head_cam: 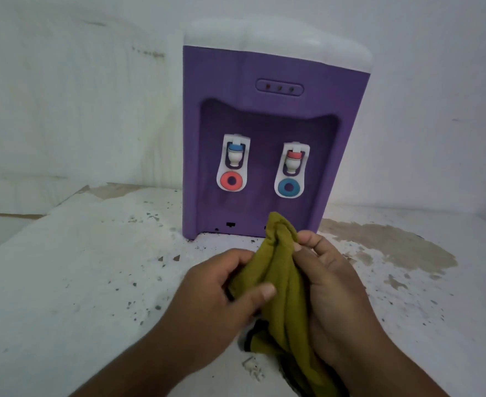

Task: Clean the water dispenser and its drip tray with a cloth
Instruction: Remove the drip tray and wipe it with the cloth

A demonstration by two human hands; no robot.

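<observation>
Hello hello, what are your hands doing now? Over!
Left hand and right hand both gripping the cloth. Dispenser right ahead, cloth not wiping it. No drip tray seen. Nothing in the way.

ledge [78,267] left, right – bare | water dispenser [264,116] blocks centre – wall [64,96] behind

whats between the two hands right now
In the head view, a bunched olive-green cloth lies between the left hand and right hand; both grip it, in front of the purple water dispenser.
</observation>
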